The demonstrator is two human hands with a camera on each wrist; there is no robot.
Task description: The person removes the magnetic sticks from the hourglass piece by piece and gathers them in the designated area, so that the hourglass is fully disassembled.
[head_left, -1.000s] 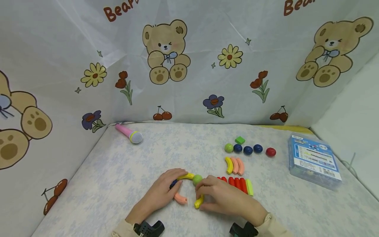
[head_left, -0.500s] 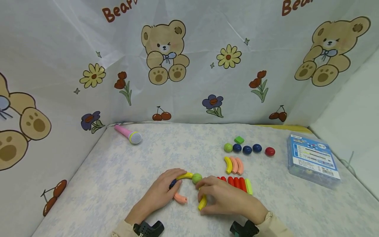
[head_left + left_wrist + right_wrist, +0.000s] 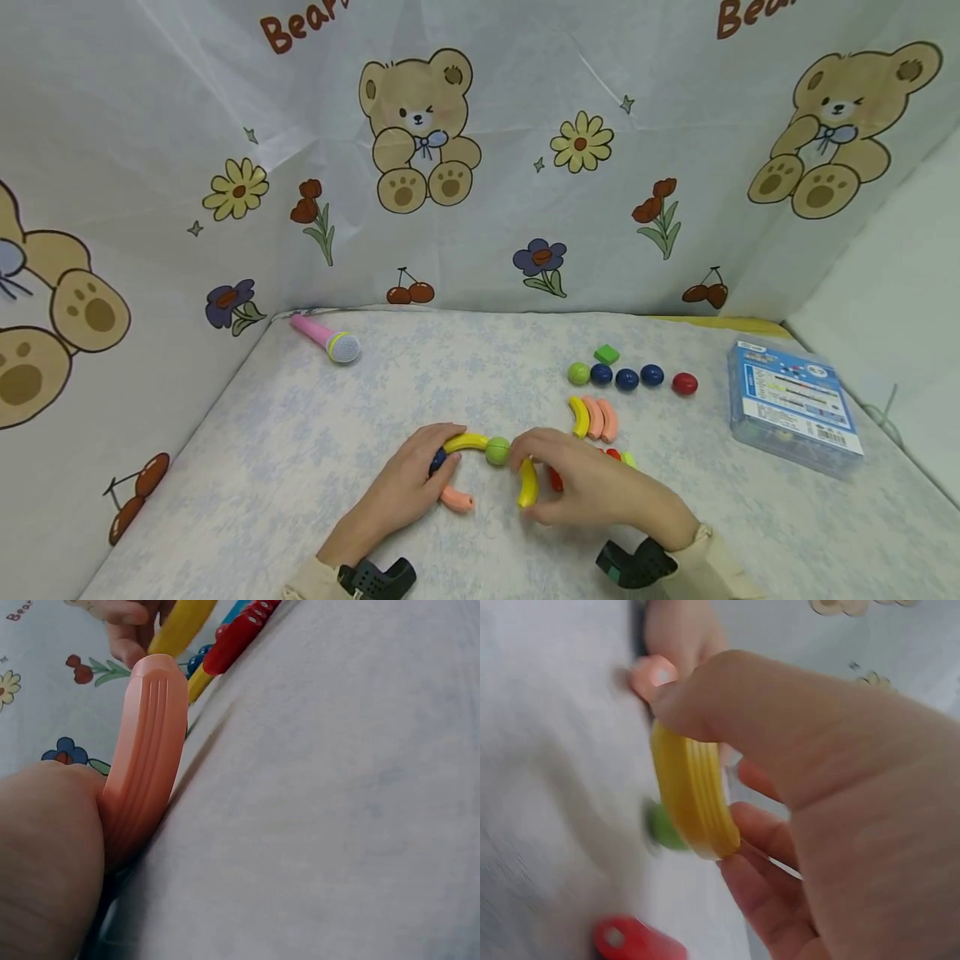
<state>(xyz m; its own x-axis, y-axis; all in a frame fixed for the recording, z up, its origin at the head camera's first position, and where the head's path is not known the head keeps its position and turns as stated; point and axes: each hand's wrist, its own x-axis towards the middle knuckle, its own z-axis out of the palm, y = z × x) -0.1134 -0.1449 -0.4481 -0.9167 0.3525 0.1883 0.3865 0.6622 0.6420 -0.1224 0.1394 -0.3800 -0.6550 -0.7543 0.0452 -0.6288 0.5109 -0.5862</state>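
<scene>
My left hand (image 3: 405,479) grips a dark blue ball (image 3: 438,459). From that ball a yellow curved rod (image 3: 468,442) runs to a green grooved ball (image 3: 497,452), and a pink curved rod (image 3: 457,500) sticks out below my thumb. In the left wrist view the pink rod (image 3: 148,742) shows its grooves and free end. To the right, my right hand (image 3: 596,479) pinches another yellow curved rod (image 3: 528,483) by its ends between thumb and fingers. A gap separates this rod (image 3: 694,799) from the green ball in the head view.
Red rods (image 3: 556,479) lie partly hidden behind my right hand. Beyond are a yellow and two pink curved rods (image 3: 595,419), several balls (image 3: 627,379) and a green block (image 3: 607,354). A blue-labelled box (image 3: 795,404) stands right; a pink toy microphone (image 3: 326,337) lies back left.
My right hand has moved to the right with the yellow curved rod, away from the green ball, and now covers more of the red rods. My left hand has stayed nearly still.
</scene>
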